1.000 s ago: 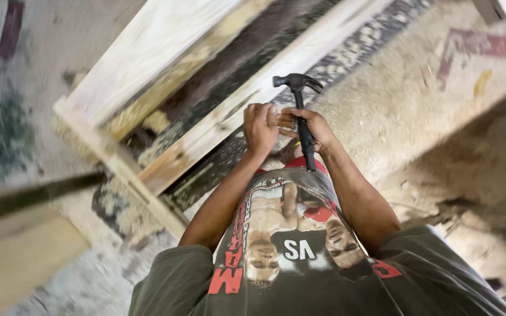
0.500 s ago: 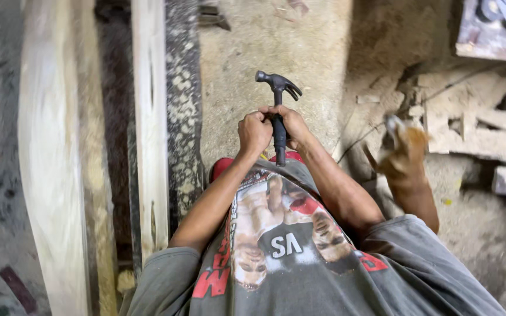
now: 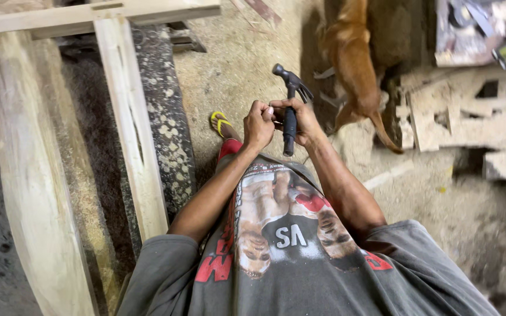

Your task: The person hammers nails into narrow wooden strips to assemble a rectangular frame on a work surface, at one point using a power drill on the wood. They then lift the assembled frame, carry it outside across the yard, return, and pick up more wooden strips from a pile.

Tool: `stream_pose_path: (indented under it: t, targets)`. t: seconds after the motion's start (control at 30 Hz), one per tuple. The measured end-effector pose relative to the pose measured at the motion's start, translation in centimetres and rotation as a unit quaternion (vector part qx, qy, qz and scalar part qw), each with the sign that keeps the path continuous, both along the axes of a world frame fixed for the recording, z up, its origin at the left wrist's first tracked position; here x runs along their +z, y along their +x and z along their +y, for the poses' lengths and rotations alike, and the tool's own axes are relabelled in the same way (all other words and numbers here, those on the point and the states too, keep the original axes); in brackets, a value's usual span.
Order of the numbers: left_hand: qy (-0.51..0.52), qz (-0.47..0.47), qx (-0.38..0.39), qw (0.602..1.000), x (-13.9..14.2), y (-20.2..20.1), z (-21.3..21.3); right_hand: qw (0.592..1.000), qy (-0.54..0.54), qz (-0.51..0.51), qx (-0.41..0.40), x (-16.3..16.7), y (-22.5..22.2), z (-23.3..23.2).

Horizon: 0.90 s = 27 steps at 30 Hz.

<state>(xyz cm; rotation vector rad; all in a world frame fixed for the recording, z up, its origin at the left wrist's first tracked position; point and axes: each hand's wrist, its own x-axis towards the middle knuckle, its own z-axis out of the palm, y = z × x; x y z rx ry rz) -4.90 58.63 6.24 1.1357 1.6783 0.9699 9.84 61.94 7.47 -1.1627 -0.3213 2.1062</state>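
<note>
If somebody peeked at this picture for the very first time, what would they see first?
Probably the black claw hammer right in the middle, held upright in the right hand, with the left hand closed in a fist close beside it. Next, the brown dog walking on the dusty ground just behind the hands. On the left lies a big pale wooden frame.

My right hand (image 3: 303, 120) hides the middle of the hammer (image 3: 290, 111) handle. Whatever my left hand (image 3: 259, 124) pinches is too small to tell. At twelve o'clock, the frame edge cuts off the dog's (image 3: 355, 64) head.
</note>
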Motion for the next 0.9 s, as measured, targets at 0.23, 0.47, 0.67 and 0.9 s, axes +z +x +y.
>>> stream_pose_path:
  t: [0.23, 0.47, 0.67, 0.9]
  targets:
    - [0.081, -0.056, 0.121, 0.988, 0.0, -11.5, 12.7, 0.997, -0.012, 0.051, 0.063, 1.1, -10.8, 14.4]
    - [0.041, -0.021, 0.277, 0.96, -1.5, -23.1, 19.7, 0.983, -0.073, 0.094, 0.136, 0.6, -21.3, 24.5]
    - [0.012, -0.064, 0.432, 0.9, -3.5, -29.1, 24.3, 0.955, -0.111, 0.107, 0.252, -0.7, -28.6, 32.2]
    - [0.056, 0.011, 0.563, 0.825, -5.6, -35.0, 29.7, 0.89, -0.163, 0.112, 0.411, -2.6, -36.6, 41.5]
